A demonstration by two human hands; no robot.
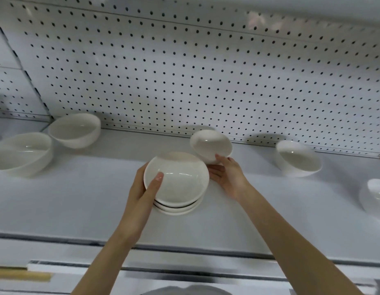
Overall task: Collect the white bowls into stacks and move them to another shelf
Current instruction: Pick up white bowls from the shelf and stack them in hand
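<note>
A short stack of white bowls (178, 182) stands at the middle of the white shelf (89, 199). My left hand (144, 188) grips the stack's left side, thumb lying over the top bowl's rim. Just behind and to the right, a smaller white bowl (209, 145) is tilted up off the shelf, and my right hand (226, 174) holds its lower edge with the fingertips. More single white bowls sit apart on the shelf: two at the left (75, 129) (21, 153) and two at the right (297, 157) (374, 196).
A white pegboard back wall (185, 71) rises behind the shelf. The shelf's front edge (185, 250) runs across below my arms, with a lower shelf level beneath. A wooden strip (21, 275) shows at the bottom left.
</note>
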